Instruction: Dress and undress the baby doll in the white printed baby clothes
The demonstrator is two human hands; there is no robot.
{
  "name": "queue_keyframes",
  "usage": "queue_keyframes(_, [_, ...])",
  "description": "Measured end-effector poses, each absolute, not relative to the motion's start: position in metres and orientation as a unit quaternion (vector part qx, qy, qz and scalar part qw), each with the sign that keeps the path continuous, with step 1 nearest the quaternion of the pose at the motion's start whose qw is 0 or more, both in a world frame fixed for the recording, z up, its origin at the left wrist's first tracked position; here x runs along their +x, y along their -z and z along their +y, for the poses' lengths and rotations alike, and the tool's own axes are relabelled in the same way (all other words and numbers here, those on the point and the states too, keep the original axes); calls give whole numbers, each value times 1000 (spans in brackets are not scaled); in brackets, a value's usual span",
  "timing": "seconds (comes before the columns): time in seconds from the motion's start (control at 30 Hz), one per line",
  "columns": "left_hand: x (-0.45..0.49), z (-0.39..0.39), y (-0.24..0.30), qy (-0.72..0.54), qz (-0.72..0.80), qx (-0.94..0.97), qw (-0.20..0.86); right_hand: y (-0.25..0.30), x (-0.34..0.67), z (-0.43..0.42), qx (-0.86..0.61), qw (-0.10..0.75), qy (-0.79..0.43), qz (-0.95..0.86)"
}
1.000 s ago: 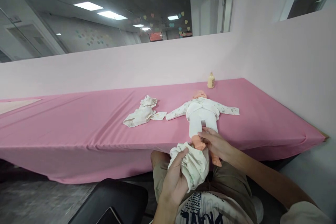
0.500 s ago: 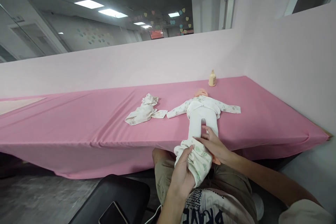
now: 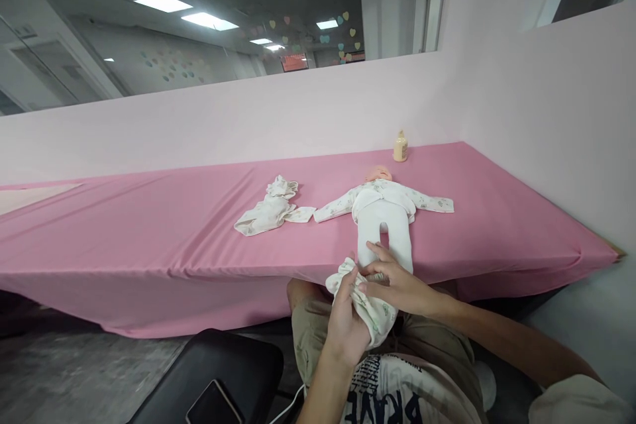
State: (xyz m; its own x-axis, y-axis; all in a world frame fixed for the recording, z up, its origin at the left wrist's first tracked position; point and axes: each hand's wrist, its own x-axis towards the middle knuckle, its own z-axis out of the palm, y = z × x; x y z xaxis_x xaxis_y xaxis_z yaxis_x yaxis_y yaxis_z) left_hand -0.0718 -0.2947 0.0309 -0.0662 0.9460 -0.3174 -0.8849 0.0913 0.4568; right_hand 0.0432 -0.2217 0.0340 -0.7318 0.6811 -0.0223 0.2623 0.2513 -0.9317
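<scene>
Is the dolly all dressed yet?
Not yet. The doll already wears a printed top and white leggings. The left hand and right hand hold a printed garment bunched at its feet, not yet pulled up the legs. More baby clothes lie untouched beside it.

A long table (image 3: 149, 225) draped in pink cloth is carrying a doll (image 3: 383, 212), which is lying on its back with its legs reaching the near edge. A crumpled white garment (image 3: 271, 211) is resting just left of the doll's sleeve. A small cream bottle (image 3: 400, 146) is standing beyond the doll's head.
</scene>
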Motion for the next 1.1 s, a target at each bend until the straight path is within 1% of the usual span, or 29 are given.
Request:
queue_keyframes(0.1, [-71,-296,-30,-665,291,55,686,-39,43,-225,-306,147,-526,-779])
queue_keyframes(0.2, [-72,-295,-30,-663,288,53,689,-45,41,-230,-310,139,-520,-784])
queue_keyframes(0.37, [-74,-294,-29,-675,288,44,678,-49,36,-237,-323,173,-490,-791])
queue_keyframes(0.47, [-73,-294,-29,-668,297,42,681,-46,34,-238,-321,189,-494,-786])
queue_keyframes(0.53, [-73,-296,-29,-667,298,50,681,-44,34,-239,-325,216,-517,-762])
queue_keyframes(0.63, [-75,-298,-31,-669,297,79,676,-43,36,-240,-345,270,-594,-674])
queue_keyframes(0.73, [-77,-300,-33,-671,294,102,673,-41,38,-239,-352,302,-645,-607])
queue_keyframes(0.87, [-79,-302,-38,-660,281,105,689,-33,42,-231,-330,341,-597,-647])
queue_keyframes(1.0, [-78,-305,-42,-656,267,105,699,-25,43,-218,-367,367,-545,-659])
queue_keyframes(1.1, [-79,-311,-40,-660,283,95,689,-20,43,-207,-388,394,-512,-658])
